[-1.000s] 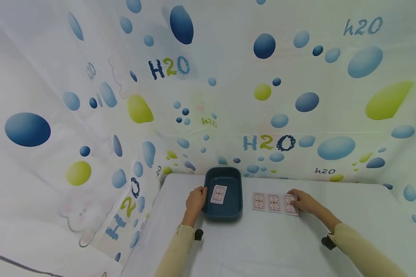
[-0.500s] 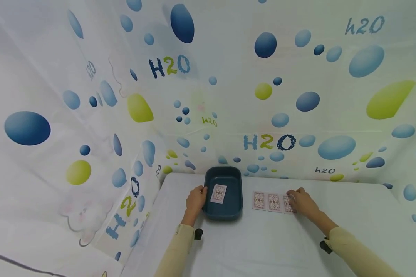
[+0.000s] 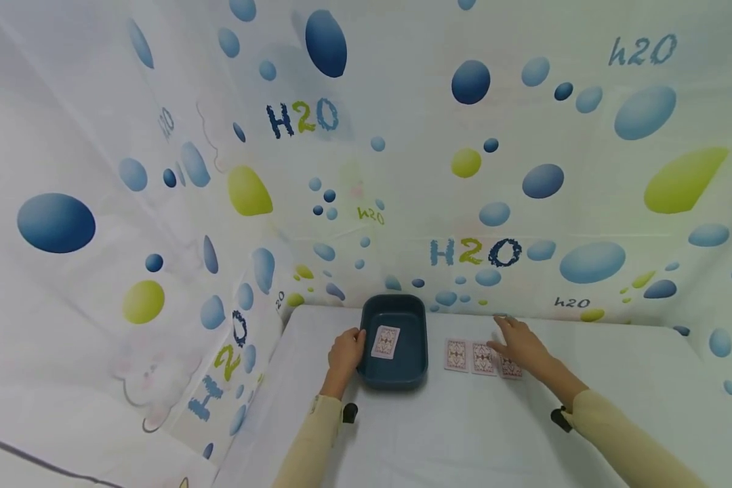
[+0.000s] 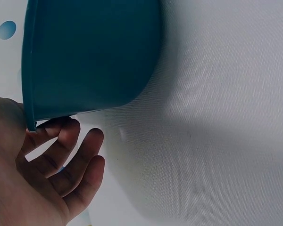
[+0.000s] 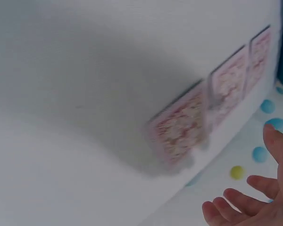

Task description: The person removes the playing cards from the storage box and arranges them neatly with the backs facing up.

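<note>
In the head view, my left hand (image 3: 345, 351) pinches the left rim of a dark teal plastic tray (image 3: 411, 356). The left wrist view shows those fingers (image 4: 87, 181) curled below the rim, with the thumb hidden. One playing card (image 3: 385, 342), red patterned back up, lies inside the tray. To its right, three more playing cards stand in a row: a left card (image 3: 456, 355), a middle card (image 3: 483, 359) and a right card (image 3: 512, 369). My right hand (image 3: 523, 349) hovers above the right card, partly covering it, fingers spread and holding nothing.
A white cloth covers the table (image 3: 439, 434). Behind it hangs a white curtain (image 3: 402, 203) printed with blue and green drops, which also runs down the left side.
My right hand has left the right card, which slid slightly left toward the middle one, and has lifted and opened out leftward. The left hand and tray stay put.
</note>
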A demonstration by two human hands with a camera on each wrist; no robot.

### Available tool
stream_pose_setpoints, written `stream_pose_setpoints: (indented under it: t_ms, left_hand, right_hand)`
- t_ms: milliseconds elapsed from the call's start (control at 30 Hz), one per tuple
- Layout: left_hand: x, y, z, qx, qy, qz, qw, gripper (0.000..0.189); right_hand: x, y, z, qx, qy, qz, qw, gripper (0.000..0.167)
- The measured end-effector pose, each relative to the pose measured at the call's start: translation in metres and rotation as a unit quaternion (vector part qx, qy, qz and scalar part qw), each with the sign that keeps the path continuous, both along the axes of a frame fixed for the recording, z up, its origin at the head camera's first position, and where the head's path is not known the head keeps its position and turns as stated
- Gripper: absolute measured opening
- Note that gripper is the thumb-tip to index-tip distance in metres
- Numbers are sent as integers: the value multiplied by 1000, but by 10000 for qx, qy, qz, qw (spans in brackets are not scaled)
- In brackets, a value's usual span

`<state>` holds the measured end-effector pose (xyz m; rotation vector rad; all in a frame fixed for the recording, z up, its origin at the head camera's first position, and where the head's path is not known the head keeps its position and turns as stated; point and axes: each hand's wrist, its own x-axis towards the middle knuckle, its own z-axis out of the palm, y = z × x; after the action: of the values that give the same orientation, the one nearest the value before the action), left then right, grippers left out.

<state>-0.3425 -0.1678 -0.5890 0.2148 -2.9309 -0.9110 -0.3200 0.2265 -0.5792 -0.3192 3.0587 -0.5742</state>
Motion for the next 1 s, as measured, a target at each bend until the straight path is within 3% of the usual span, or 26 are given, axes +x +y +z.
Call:
stream_pose_setpoints:
  t_ms: [200, 600, 833, 1000]
  left_hand:
    - [-1, -3, 4, -69, 81, -7, 9999, 31]
    - [0, -2, -2, 51, 35, 20, 10000, 29]
    - [1, -2, -4, 63, 85, 2, 9999, 30]
    - [-1, -2, -3, 55, 148, -75, 9998, 31]
  right_hand:
    - [-10, -44, 16, 8, 417, 355, 9985, 72]
    - [-30, -126, 37, -54, 452, 854, 9953, 74]
    - [-41, -173, 38, 119, 452, 1187, 9918, 71]
    - [-49, -200, 32, 52, 241, 1203, 9924, 69]
